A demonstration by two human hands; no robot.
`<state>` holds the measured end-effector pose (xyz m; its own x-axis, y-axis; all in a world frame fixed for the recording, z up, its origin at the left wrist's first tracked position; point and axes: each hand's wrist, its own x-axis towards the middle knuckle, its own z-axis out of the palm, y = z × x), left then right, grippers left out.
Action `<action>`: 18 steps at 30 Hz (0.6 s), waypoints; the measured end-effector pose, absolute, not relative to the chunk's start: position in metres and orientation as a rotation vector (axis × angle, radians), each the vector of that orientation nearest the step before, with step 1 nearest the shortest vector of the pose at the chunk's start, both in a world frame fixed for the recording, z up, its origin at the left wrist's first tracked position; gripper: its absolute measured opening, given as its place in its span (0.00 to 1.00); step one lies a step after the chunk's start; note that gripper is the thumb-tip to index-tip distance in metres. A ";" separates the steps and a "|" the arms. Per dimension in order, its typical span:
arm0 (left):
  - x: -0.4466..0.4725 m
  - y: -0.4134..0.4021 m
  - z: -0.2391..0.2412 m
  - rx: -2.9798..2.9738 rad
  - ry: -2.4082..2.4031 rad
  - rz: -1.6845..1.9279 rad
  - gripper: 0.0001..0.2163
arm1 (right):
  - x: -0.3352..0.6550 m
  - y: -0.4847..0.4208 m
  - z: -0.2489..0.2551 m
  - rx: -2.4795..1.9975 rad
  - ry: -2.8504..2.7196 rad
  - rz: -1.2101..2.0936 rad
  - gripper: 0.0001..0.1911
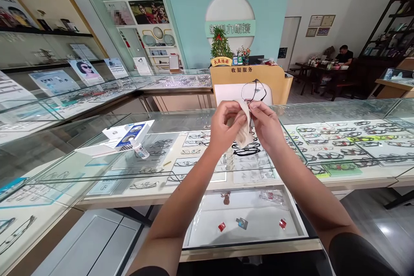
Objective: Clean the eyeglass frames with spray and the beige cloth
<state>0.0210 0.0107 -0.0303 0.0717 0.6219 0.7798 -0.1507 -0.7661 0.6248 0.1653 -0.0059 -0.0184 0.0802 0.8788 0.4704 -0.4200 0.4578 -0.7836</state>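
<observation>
My left hand (226, 123) is closed on a cream-coloured cloth (245, 133) that hangs down between my two hands. Fingers of my right hand (267, 123) pinch a pair of thin dark-framed eyeglasses (265, 90), close against the cloth. The lens end of the glasses points up above my hands, while the lower part is hidden by the cloth and fingers. Both hands are raised over the glass display counter. On its left side a small white bottle (139, 148) lies tilted beside an opened white and blue box (129, 134).
Rows of eyeglasses (352, 142) lie inside the glass counter. An open white drawer (213, 207) below my arms holds several small packets and a brown charm (226, 199). Beyond stands a wooden cashier desk (278, 79); a person (344, 56) sits at a table far right.
</observation>
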 end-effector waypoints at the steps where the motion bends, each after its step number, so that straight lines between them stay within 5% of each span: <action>1: 0.022 0.011 -0.030 1.725 0.464 1.687 0.19 | 0.165 -0.006 -0.018 -0.515 -1.105 1.020 0.13; 9: 0.022 0.003 -0.023 1.527 0.534 1.210 0.26 | 0.166 -0.009 -0.019 -0.506 -1.176 1.007 0.15; 18: 0.027 0.004 -0.031 1.559 0.769 1.596 0.32 | 0.166 -0.004 -0.023 -0.452 -1.308 0.892 0.11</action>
<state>0.0275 0.0044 -0.0306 0.0366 0.8444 0.5345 -0.1086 -0.5283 0.8421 0.1659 -0.0042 -0.0229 0.0051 0.7746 0.6324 -0.3057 0.6034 -0.7366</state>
